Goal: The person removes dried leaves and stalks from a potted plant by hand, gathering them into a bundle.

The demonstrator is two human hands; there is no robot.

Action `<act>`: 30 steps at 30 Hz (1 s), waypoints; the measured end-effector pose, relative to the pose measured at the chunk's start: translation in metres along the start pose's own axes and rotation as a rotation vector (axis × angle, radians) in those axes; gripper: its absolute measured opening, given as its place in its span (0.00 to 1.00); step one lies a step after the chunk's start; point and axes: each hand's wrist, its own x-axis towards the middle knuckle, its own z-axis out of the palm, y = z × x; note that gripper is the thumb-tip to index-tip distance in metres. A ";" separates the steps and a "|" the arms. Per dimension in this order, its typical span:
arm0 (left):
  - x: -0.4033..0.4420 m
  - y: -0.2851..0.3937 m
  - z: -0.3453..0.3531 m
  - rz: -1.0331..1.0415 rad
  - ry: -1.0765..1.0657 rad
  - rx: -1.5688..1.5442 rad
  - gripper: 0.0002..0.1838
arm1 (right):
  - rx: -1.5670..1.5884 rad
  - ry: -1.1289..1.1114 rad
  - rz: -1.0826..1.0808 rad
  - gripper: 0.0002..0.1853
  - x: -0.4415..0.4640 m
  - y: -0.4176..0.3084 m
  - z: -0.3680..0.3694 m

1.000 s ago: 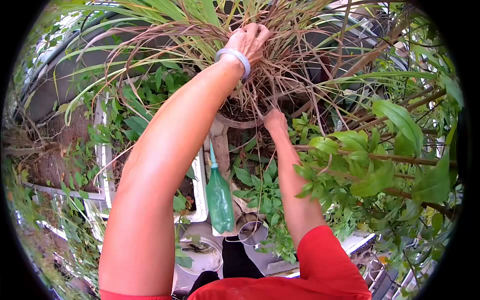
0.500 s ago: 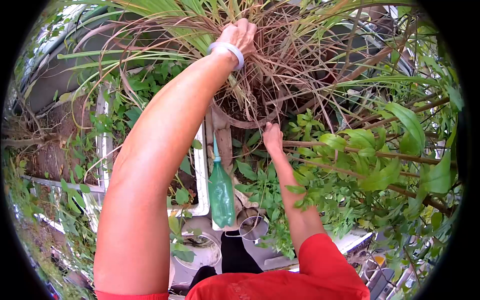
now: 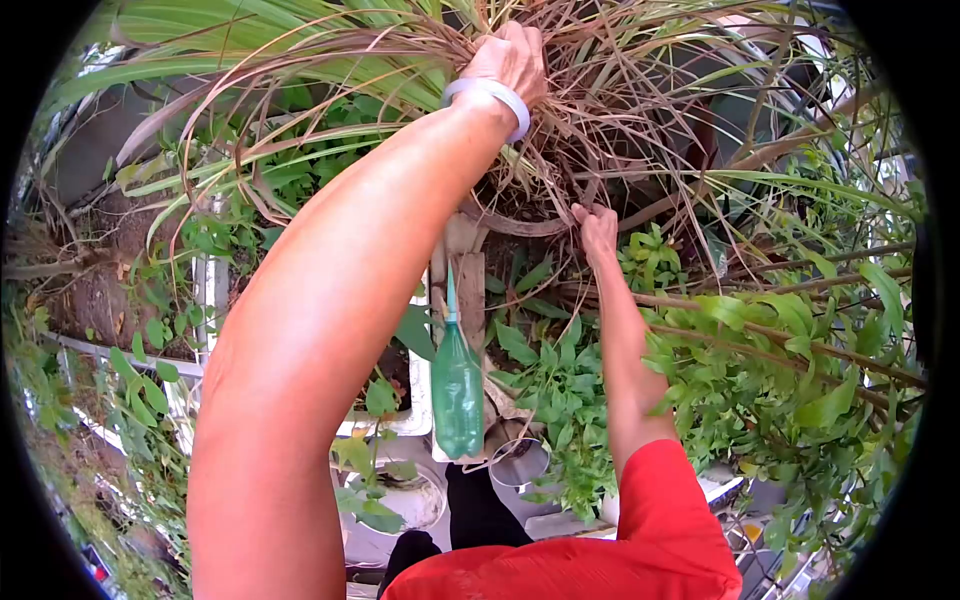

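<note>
- Okay, so from my end the left hand is wrapped tight around a bunch of leaves in the grassy clump, knuckles up, pale bangle on the wrist.
- That clump sits in a round pot, top middle of my view; I mostly get the near side of the pot rim. Long green blades fan off to the left, and the dry brown stuff is a total tangle on the right.
- The right hand is down at the rim, right-hand side, fingers curled in, with dry strands hanging around it. Honestly can't tell if it's pinching one.
- Hands are apart, left one higher up and right one lower.
- Between the forearms there's a green bottle, with a light blue tapered tip pointing toward the pot.
- A small round container is just beside the bottle's base, near the black-clad legs.
- Leafy branches crowd in on the right, partly near the forearm and red sleeve.
</note>
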 end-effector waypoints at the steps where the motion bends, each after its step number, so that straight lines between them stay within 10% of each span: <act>1: 0.003 0.003 -0.001 -0.004 -0.034 0.025 0.08 | -0.090 0.045 -0.048 0.14 0.009 -0.007 -0.001; 21: 0.034 0.010 -0.035 0.239 -0.233 0.123 0.09 | -0.574 0.077 -0.363 0.08 -0.020 -0.067 -0.014; 30: 0.029 0.020 -0.019 0.232 -0.201 0.161 0.09 | -0.457 -0.008 -0.090 0.13 -0.052 -0.034 -0.008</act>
